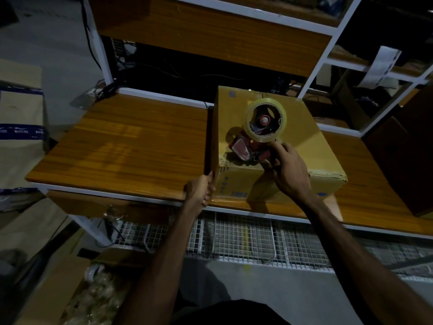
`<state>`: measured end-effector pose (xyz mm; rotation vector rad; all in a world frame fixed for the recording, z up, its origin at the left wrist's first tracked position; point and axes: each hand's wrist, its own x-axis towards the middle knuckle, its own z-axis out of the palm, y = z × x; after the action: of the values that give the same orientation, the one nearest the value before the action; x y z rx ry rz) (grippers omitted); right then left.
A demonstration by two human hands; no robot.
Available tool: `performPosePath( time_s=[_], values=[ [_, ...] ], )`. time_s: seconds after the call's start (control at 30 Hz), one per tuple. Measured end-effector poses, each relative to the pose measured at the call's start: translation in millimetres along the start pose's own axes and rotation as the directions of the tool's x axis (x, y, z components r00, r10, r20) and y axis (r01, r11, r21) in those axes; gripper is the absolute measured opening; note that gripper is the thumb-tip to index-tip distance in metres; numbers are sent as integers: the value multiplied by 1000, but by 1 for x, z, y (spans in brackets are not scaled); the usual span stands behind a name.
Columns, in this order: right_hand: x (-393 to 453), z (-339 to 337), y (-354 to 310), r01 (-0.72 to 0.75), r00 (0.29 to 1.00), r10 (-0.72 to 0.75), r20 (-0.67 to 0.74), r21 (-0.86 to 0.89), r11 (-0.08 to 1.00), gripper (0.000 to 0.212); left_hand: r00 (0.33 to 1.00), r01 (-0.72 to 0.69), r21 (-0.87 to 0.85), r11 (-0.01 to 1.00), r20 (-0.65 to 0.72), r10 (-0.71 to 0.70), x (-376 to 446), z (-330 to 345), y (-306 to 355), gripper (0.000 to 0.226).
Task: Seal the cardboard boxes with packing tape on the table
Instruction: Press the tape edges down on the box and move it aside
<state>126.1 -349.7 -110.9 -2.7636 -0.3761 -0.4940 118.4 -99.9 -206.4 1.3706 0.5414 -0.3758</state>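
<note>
A closed cardboard box [304, 146] stands on the wooden table [131, 146], near its front edge. A red tape dispenser [248, 150] with a clear tape roll [266, 120] lies on the box's top, by the near edge. My right hand [290, 170] grips the dispenser's handle from the near side. My left hand [201, 191] clasps the box's near left corner, fingers wrapped round the vertical edge.
White-framed wooden shelves [210, 31] rise behind the table, with cables in the dark gap under them. Taped boxes [21, 118] stand at the left, a dark box [403, 165] at the right. A wire mesh rack [257, 240] runs below the table.
</note>
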Motion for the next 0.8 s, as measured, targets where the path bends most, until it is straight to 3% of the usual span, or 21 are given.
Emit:
performPosePath(
  time_s=[0.13, 0.23, 0.3, 0.33, 0.4, 0.43, 0.5, 0.67, 0.8],
  values=[
    [2, 3, 3, 5, 1000, -5, 1, -13, 1000, 47, 999, 32, -16, 999, -13, -32, -3, -2, -24, 45],
    [3, 3, 4, 2, 1000, -2, -1, -25, 1000, 46, 972, -161, 21, 987, -173, 162, -1, 5, -39, 23],
    [3, 3, 4, 4, 1000, -4, -1, -25, 1000, 46, 845, -410, 176, 895, -295, 445, -6, 11, -39, 19],
    [2, 4, 4, 1, 1000, -1, -2, -23, 1000, 47, 754, -517, 305, 800, -282, 594, -11, 13, -36, 33],
    [2, 4, 4, -9, 1000, 9, -3, -21, 1000, 48, 556, -684, 517, 515, -89, 827, -17, 16, -28, 65],
    [2, 5, 5, -11, 1000, 11, -2, -24, 1000, 48, 476, -735, 552, 394, 7, 879, -21, 19, -20, 74],
    [3, 5, 4, -6, 1000, 6, -1, -22, 1000, 46, 365, -788, 567, 238, 120, 923, -21, 28, -8, 71],
    [0, 5, 3, -4, 1000, 4, -7, 8, 1000, 48, 230, -806, 572, 152, 67, 971, -1, 36, -9, 32],
    [-1, 4, 2, -1, 1000, 1, -2, -13, 1000, 47, 186, -822, 549, 149, 12, 982, 2, 36, -11, 29]
  ],
)
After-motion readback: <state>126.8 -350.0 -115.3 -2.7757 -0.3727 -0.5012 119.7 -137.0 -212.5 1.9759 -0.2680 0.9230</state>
